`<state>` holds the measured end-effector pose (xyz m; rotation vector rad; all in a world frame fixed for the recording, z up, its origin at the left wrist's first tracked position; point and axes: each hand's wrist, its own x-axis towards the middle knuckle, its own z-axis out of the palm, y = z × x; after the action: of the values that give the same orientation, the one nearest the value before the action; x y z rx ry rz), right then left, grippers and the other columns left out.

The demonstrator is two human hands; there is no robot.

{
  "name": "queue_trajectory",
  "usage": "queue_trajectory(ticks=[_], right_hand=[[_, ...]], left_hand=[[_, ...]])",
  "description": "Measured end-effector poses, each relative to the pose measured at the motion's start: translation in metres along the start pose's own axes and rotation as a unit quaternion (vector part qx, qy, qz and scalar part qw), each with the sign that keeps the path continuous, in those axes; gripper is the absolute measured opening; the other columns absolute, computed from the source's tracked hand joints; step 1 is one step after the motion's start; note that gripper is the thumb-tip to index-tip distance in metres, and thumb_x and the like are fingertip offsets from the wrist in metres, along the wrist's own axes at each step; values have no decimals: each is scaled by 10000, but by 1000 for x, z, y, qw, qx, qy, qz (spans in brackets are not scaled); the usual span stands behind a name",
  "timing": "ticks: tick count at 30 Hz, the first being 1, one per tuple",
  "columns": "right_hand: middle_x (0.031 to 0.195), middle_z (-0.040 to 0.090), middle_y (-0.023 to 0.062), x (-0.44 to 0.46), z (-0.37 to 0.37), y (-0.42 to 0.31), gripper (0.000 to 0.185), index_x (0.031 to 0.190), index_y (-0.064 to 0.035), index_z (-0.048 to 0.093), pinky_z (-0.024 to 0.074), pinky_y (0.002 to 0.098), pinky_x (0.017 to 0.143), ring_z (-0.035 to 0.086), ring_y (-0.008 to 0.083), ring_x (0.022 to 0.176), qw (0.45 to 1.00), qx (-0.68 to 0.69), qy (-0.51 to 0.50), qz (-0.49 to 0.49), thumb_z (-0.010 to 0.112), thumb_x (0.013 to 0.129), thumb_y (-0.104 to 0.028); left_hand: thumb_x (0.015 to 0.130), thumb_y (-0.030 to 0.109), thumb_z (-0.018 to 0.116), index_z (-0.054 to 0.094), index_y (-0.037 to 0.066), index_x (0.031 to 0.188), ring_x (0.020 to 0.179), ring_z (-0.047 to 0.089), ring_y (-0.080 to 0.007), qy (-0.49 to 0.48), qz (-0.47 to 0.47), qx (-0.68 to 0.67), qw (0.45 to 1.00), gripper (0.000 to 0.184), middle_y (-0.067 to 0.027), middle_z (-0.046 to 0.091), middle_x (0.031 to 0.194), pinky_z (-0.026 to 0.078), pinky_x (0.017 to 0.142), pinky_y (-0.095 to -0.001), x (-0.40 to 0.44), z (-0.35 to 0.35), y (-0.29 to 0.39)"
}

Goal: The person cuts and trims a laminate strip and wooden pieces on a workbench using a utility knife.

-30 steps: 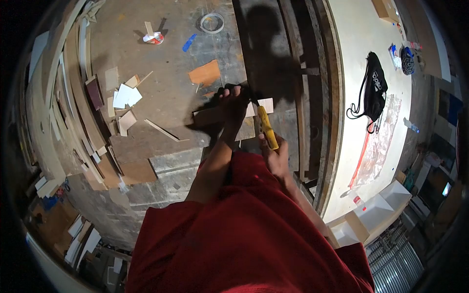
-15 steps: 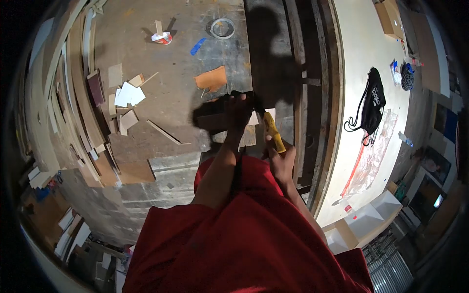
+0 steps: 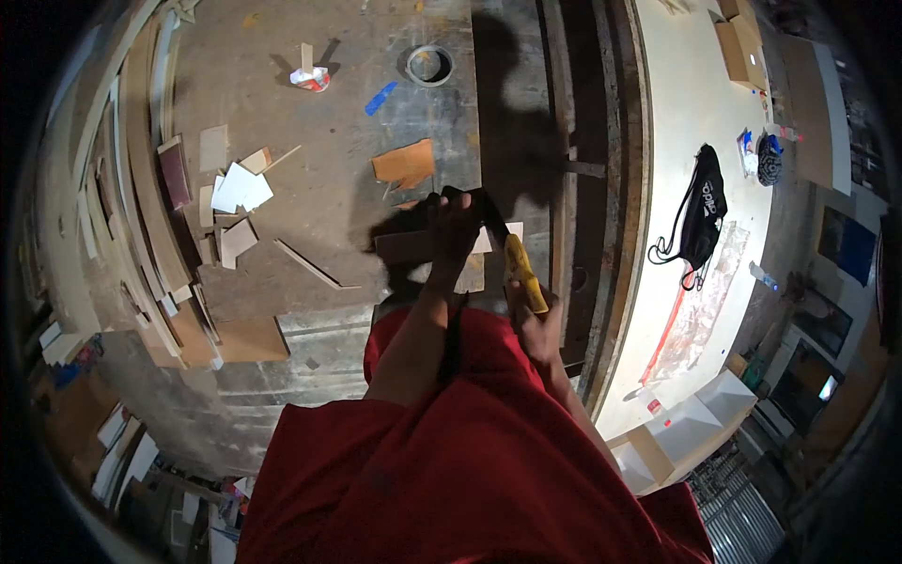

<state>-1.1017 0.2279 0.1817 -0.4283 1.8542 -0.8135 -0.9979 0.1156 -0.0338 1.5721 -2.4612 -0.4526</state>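
Note:
My right hand (image 3: 537,318) is closed around the yellow handle (image 3: 524,274) of a hand saw. Its dark blade (image 3: 495,221) points forward and left, close to the fingers of my left hand (image 3: 455,226). That hand lies in shadow over a narrow wooden board (image 3: 402,246), its fingers bent and seemingly gripping it. The board reaches out on both sides of my left hand, and the blade crosses its right part. Shadow hides the exact contact of the saw teeth with the wood.
An orange-brown scrap (image 3: 403,164), blue tape (image 3: 381,99) and a grey ring (image 3: 429,66) lie ahead. Offcuts and white pieces (image 3: 241,188) sit left, beside long strips (image 3: 141,188). A dark gap with beams (image 3: 587,169) runs right; beyond, a black drawstring bag (image 3: 703,211) rests on a pale panel.
The saw and my right hand have drawn back slightly toward my body, and more of the blade shows. My left hand stays on the board. The whole view has shifted a little.

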Motion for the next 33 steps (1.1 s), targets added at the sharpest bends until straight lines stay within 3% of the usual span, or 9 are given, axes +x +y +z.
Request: queue_trajectory(ticks=[5,9,12,15,18,21,26,28,33], right_hand=[[737,575,5,4,3,11,186,955,64,674,442,281,615,497,81,687,999,10,30,9,645,986,-117],[751,604,27,22,16,85,202,943,67,669,458,314,626,522,104,717,981,-71,134,-117,639,991,-127],[751,598,59,2,26,38,188,928,60,671,484,313,685,539,110,727,997,-45,27,-50,629,974,-117],[761,613,61,-5,31,44,169,958,56,685,490,311,683,554,107,729,986,-29,79,-142,622,970,-100],[778,636,75,-11,17,45,182,1030,65,691,504,330,698,578,121,750,996,-3,55,-65,631,951,-87],[776,637,82,-28,11,54,199,1052,77,687,510,339,704,584,133,746,997,-24,39,-56,632,946,-82],[770,605,27,-26,19,68,176,1004,65,673,445,294,600,538,95,680,988,-23,78,-130,647,956,-102],[762,601,37,-29,14,43,193,1003,67,674,463,307,632,557,109,705,995,13,76,-63,652,948,-116],[860,679,99,-15,9,29,312,1085,98,679,508,326,722,614,147,798,992,-39,46,-114,690,963,-190]], left_hand=[[886,245,675,660,200,1053,1010,600,-294,21,-22,-46,998,174,-19,618,1033,477,835,-514,5,-17,3],[890,293,668,652,204,1028,981,597,-284,60,-38,-55,996,164,-21,619,1014,443,830,-499,5,-19,7],[886,326,670,646,209,1015,963,581,-292,35,6,-18,999,176,-18,617,995,423,826,-493,2,-10,-1],[888,324,675,624,183,1018,933,566,-312,46,17,45,998,198,-20,608,952,415,813,-477,0,-10,4],[902,295,669,601,177,1030,910,557,-318,145,-2,-55,988,187,-31,590,906,409,807,-460,-2,-7,5],[916,268,663,579,169,1022,885,558,-307,138,42,32,989,167,-38,574,845,400,805,-444,-2,-21,7],[927,232,656,563,171,995,871,550,-298,150,49,-26,987,130,-35,569,836,386,788,-442,1,-15,5],[929,228,654,555,169,983,864,547,-295,160,56,-34,985,127,-34,569,838,382,779,-443,-4,-15,4],[902,277,696,588,193,1004,867,558,-274,106,46,68,991,170,-14,573,884,405,757,-449,-1,-15,7]])
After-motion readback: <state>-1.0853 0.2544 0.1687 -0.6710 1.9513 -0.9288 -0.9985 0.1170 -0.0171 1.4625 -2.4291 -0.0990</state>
